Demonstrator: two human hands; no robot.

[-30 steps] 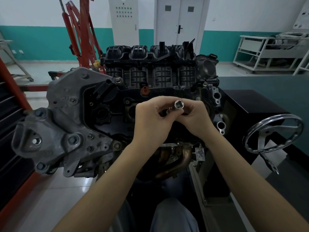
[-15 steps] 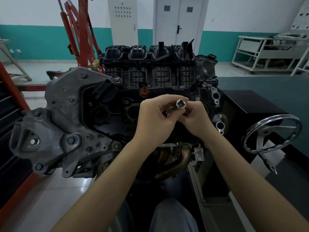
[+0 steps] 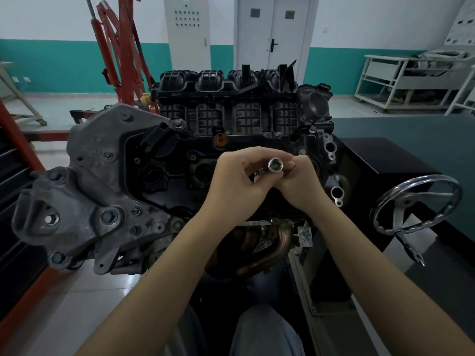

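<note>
The person sat close in front of the engine (image 3: pixel 180 181), both bare forearms stretched out and meeting over the middle of it. Between them they held a small shiny socket (image 3: pixel 275 165), lifted clear of the engine with its open end turned back toward the person's face. The left hand (image 3: pixel 239 183) was curled round it from the left, fingertips arched over the top and pinching it; the right hand (image 3: pixel 298 183) gripped it from the other side, thumb pressed against its rim. A little bright bit of metal (image 3: pixel 259 172) showed just left of the socket inside the left fingers, too small for me to tell what it was. Behind the hands sat the dark top of the engine, with an orange cap (image 3: pixel 220 139) just above the knuckles and the black ribbed manifold (image 3: pixel 226 104) rising at the back. A heavy grey bracket (image 3: pixel 77 209) stuck out on the left, and a rusty exhaust pipe (image 3: pixel 272 250) curved under the wrists. To the right a chrome handwheel (image 3: pixel 452 201) stood beside the black stand (image 3: pixel 380 160). A red hoist (image 3: pixel 120 47), a grey cabinet (image 3: pixel 186 34) and a white rack (image 3: pixel 411 83) stood along the teal-banded wall.
</note>
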